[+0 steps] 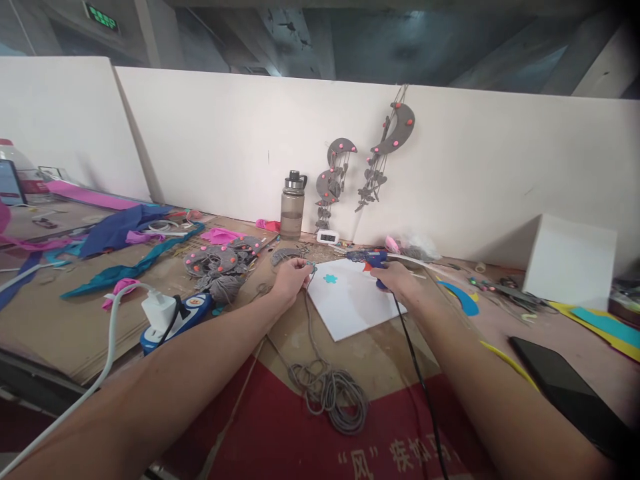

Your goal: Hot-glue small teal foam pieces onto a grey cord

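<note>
My left hand (290,279) pinches a small piece at the end of a grey cord (327,387), just left of a white board (350,300). The cord runs down the table into a loose coil near me. A small teal flower cutout (330,278) lies on the board. My right hand (397,279) grips a blue hot glue gun (367,257) at the board's far edge, nozzle pointing left; its black cable (417,373) trails back along my forearm.
Grey felt pieces with pink dots (217,260) are heaped left of my hand. A power strip with a white plug (170,313), a water bottle (293,207), hanging grey moon ornaments (385,147), a white box (570,260), a black phone (565,387) and coloured foam scraps (115,233) surround the board.
</note>
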The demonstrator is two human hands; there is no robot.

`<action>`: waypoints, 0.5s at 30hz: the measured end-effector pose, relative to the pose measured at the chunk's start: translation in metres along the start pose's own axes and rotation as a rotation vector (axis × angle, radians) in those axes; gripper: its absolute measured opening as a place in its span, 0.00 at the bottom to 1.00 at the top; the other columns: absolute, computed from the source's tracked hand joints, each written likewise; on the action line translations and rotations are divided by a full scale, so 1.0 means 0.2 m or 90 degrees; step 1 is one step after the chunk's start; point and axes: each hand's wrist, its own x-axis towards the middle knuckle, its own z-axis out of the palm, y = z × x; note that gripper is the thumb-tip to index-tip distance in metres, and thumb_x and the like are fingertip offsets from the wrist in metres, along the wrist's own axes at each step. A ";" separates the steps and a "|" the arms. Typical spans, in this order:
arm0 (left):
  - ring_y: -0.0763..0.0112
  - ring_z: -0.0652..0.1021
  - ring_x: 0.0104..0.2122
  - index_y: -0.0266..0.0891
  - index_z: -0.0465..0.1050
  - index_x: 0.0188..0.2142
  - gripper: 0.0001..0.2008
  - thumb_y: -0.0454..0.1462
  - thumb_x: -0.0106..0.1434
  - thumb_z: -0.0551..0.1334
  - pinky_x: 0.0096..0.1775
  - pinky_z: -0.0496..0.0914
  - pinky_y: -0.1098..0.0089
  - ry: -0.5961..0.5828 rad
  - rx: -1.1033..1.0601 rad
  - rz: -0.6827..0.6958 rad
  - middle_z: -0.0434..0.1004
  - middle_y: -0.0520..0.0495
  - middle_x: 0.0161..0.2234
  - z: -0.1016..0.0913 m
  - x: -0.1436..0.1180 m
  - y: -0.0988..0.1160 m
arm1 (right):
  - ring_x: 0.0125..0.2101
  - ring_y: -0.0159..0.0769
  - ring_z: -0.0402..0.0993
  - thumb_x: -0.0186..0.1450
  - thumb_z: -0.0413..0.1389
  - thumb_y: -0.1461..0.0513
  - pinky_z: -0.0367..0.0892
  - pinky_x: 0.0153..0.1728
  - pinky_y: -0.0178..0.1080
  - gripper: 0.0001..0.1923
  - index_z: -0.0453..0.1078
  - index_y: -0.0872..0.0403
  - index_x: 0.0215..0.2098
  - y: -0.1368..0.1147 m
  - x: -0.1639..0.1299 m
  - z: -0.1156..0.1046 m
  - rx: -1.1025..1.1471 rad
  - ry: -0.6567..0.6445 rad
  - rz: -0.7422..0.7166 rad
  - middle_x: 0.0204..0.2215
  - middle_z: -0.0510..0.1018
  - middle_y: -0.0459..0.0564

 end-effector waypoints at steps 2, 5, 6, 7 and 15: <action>0.80 0.62 0.13 0.37 0.66 0.26 0.10 0.37 0.48 0.66 0.18 0.54 0.77 0.004 -0.019 0.008 0.64 0.56 0.13 0.00 0.00 0.00 | 0.23 0.28 0.68 0.55 0.54 0.65 0.68 0.22 0.31 0.05 0.69 0.56 0.31 -0.01 -0.03 0.07 0.060 0.000 -0.037 0.26 0.73 0.47; 0.81 0.63 0.14 0.37 0.65 0.26 0.12 0.39 0.47 0.67 0.18 0.53 0.77 0.012 -0.057 0.013 0.65 0.55 0.14 -0.02 0.01 0.01 | 0.30 0.28 0.70 0.55 0.53 0.65 0.74 0.27 0.32 0.12 0.64 0.52 0.39 -0.03 -0.09 0.20 0.228 0.007 -0.135 0.35 0.73 0.46; 0.81 0.64 0.14 0.37 0.65 0.25 0.12 0.39 0.47 0.67 0.18 0.54 0.77 0.020 -0.065 0.012 0.66 0.55 0.14 -0.02 0.00 0.02 | 0.30 0.29 0.70 0.54 0.53 0.65 0.75 0.28 0.33 0.13 0.63 0.52 0.39 -0.03 -0.12 0.24 0.290 -0.005 -0.171 0.35 0.72 0.45; 0.81 0.64 0.14 0.37 0.65 0.25 0.13 0.40 0.46 0.67 0.18 0.54 0.78 0.029 -0.070 0.012 0.66 0.55 0.15 -0.02 0.00 0.02 | 0.30 0.29 0.71 0.55 0.54 0.64 0.75 0.28 0.34 0.14 0.62 0.52 0.40 -0.04 -0.15 0.27 0.327 -0.025 -0.197 0.36 0.72 0.45; 0.80 0.67 0.16 0.37 0.66 0.26 0.14 0.40 0.46 0.69 0.20 0.57 0.77 0.045 -0.107 0.022 0.69 0.54 0.18 -0.02 -0.01 0.03 | 0.26 0.29 0.70 0.62 0.51 0.57 0.72 0.23 0.35 0.16 0.58 0.52 0.47 0.00 -0.30 0.36 0.280 -0.088 -0.337 0.39 0.73 0.48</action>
